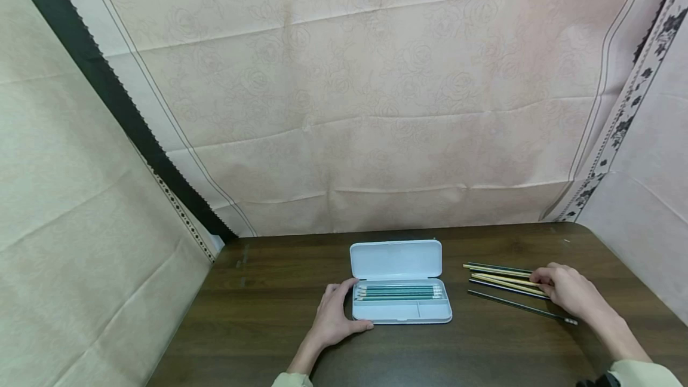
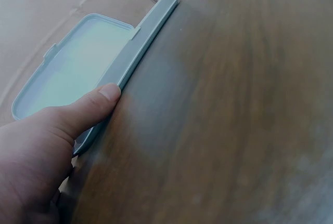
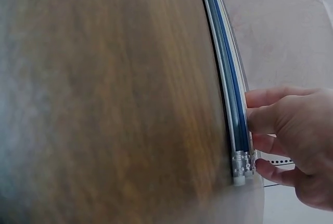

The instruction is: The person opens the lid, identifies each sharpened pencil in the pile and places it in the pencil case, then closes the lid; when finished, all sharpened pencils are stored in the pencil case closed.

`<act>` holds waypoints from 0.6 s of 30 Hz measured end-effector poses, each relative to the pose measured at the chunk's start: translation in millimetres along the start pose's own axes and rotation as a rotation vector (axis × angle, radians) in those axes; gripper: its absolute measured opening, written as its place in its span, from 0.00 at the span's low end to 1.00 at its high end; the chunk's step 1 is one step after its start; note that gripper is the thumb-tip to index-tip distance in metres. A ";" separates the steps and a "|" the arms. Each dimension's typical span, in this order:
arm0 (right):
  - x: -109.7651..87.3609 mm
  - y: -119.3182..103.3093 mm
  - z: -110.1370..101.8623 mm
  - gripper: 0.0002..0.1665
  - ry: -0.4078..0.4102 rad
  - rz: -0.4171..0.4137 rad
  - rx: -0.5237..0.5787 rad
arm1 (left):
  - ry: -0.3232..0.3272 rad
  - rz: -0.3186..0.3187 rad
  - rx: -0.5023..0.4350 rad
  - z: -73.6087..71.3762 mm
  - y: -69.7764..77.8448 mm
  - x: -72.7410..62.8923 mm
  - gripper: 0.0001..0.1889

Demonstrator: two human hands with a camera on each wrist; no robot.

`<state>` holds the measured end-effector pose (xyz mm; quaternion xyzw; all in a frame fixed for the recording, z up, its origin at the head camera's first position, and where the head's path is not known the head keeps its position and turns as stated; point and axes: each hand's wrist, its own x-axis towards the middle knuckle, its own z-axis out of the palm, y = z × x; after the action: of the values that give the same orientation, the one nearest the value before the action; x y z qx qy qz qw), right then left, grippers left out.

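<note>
A pale blue pencil case (image 1: 402,313) lies on the table with its lid (image 1: 396,260) tipped back. Several green pencils (image 1: 398,292) lie side by side in its rear compartment. My left hand (image 1: 334,317) grips the case's left end, fingers at the back corner and thumb along the front edge, as the left wrist view shows. To the right, my right hand (image 1: 570,288) pinches at the eraser end of a yellow pencil (image 1: 502,280) within a loose group of yellow and dark pencils. Nearer the front, one dark pencil (image 1: 521,305) lies apart. In the right wrist view, metal ferrules (image 3: 239,164) show beside the fingertips.
The brown wooden table (image 1: 258,321) carries everything. A pale patterned cloth (image 1: 376,106) hangs behind it, and more cloth hangs on the left and right sides. Toward the back left are bits of clear tape (image 1: 243,255) on the tabletop.
</note>
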<state>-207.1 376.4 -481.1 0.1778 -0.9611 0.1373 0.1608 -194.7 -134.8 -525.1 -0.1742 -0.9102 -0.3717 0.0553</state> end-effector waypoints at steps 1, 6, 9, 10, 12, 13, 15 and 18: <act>0.5 -0.5 -0.8 0.14 -0.020 0.016 0.005 | 0.003 0.006 -0.002 -0.1 0.2 -0.1 0.51; 1.4 -0.7 -1.7 0.13 -0.048 0.038 0.005 | 0.004 0.008 -0.004 0.1 0.0 0.4 0.51; 0.1 -0.3 -0.7 0.13 -0.024 0.024 -0.001 | 0.003 0.004 -0.003 0.3 -0.3 0.7 0.51; -0.4 0.0 -0.4 0.13 -0.015 0.019 0.000 | 0.003 0.003 -0.003 0.3 -0.4 0.8 0.51; -1.2 0.1 0.0 0.14 0.004 0.007 -0.001 | 0.003 0.003 -0.002 0.4 -0.7 0.9 0.51; -1.7 -0.1 0.0 0.14 0.009 0.004 0.001 | 0.004 0.004 -0.002 0.4 -0.8 0.9 0.51; -2.4 -0.4 -0.1 0.14 0.017 -0.001 0.002 | 0.004 0.006 0.000 0.4 -1.2 0.8 0.51; -2.5 -1.2 -0.9 0.14 0.021 -0.005 0.003 | 0.004 0.010 0.001 0.5 -1.8 0.2 0.51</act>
<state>-204.2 376.4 -480.8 0.1789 -0.9588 0.1400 0.1708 -195.6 -135.6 -526.5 -0.1779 -0.9094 -0.3713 0.0591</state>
